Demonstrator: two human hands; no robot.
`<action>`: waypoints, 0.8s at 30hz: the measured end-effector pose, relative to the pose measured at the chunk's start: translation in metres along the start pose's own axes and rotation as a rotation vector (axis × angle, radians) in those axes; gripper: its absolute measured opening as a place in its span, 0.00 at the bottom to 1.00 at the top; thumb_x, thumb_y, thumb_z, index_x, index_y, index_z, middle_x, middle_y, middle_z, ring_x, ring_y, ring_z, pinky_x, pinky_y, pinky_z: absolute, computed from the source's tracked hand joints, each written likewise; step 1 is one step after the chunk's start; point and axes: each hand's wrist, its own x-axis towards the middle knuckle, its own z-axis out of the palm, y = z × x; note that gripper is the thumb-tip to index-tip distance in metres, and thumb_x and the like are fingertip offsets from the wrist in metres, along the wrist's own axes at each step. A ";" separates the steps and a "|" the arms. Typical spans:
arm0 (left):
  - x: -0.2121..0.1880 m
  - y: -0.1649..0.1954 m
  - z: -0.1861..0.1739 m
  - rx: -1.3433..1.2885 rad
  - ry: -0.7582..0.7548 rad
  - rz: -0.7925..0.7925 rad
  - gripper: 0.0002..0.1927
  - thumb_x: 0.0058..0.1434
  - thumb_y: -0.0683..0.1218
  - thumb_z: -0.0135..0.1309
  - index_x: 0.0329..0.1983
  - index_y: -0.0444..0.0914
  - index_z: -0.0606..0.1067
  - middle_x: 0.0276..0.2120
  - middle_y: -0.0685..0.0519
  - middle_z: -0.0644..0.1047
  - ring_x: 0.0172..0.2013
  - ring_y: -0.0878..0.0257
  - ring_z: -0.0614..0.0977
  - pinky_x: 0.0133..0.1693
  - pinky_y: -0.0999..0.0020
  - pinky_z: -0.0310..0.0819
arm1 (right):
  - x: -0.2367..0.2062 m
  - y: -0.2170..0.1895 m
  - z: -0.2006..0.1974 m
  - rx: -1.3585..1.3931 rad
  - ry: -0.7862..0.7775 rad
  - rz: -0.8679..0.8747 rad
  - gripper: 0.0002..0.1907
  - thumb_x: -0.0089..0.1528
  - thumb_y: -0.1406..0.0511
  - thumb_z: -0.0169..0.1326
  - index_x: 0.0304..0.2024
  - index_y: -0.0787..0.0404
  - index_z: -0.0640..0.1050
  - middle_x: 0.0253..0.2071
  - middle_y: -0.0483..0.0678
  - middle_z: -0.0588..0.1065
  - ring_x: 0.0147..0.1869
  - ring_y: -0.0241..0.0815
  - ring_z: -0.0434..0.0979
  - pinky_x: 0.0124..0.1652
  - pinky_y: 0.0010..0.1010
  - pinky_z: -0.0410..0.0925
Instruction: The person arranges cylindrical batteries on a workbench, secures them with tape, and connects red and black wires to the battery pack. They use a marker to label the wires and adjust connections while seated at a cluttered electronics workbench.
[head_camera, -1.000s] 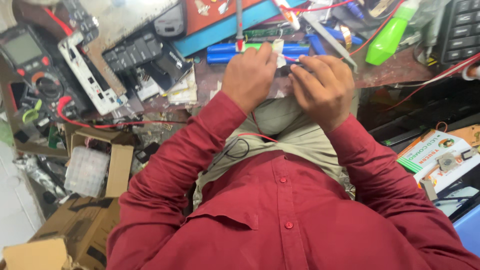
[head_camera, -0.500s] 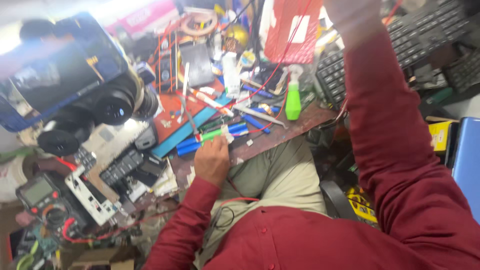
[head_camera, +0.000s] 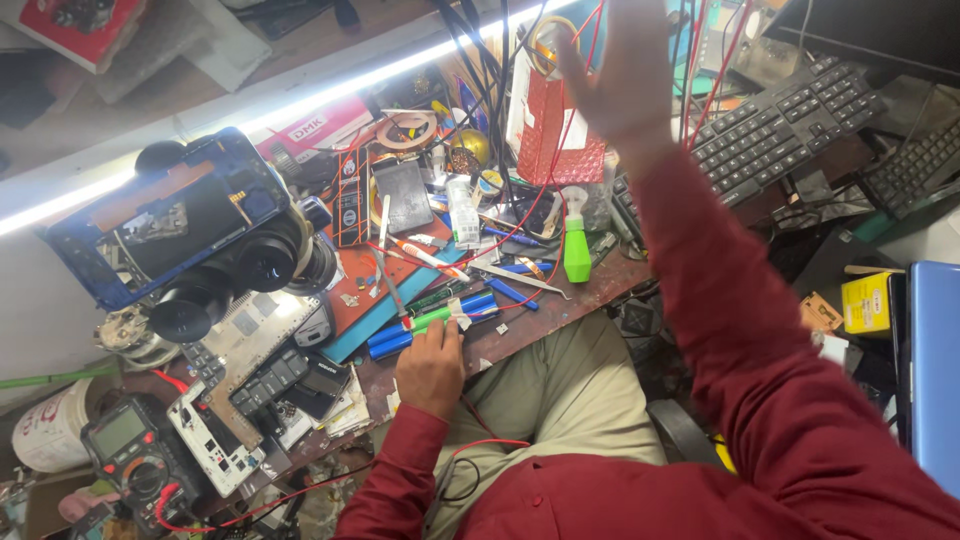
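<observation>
Two hands, head view only. Left hand (head_camera: 432, 362) at the bench's (head_camera: 560, 310) front edge, fingers closed on a green-handled tool (head_camera: 432, 320) beside two blue cylinders (head_camera: 430, 322). Right hand (head_camera: 622, 70) raised, spread wide, empty, near the red box (head_camera: 560, 130). Best steady the tool before reaching. One green spray bottle (head_camera: 576, 250), two keyboards (head_camera: 790, 125).
</observation>
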 end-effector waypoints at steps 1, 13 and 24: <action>0.001 0.001 -0.001 -0.010 0.010 -0.008 0.17 0.59 0.49 0.59 0.50 0.39 0.80 0.44 0.52 0.78 0.33 0.57 0.79 0.32 0.61 0.74 | -0.017 -0.018 -0.015 0.114 -0.068 0.113 0.29 0.73 0.58 0.62 0.66 0.69 0.66 0.63 0.63 0.70 0.68 0.63 0.70 0.66 0.46 0.65; -0.002 0.004 -0.004 -0.021 -0.033 -0.064 0.19 0.57 0.49 0.60 0.52 0.39 0.79 0.45 0.51 0.77 0.35 0.56 0.80 0.33 0.61 0.75 | -0.162 -0.181 -0.135 0.775 -0.504 0.444 0.18 0.56 0.68 0.65 0.47 0.60 0.75 0.57 0.54 0.74 0.63 0.57 0.72 0.62 0.44 0.65; 0.000 -0.007 0.019 -0.129 -0.006 -0.051 0.13 0.60 0.44 0.56 0.48 0.37 0.78 0.41 0.51 0.75 0.35 0.54 0.79 0.35 0.59 0.74 | -0.182 -0.190 -0.140 0.787 -0.525 0.401 0.17 0.56 0.68 0.64 0.46 0.59 0.75 0.57 0.53 0.74 0.61 0.56 0.74 0.60 0.43 0.67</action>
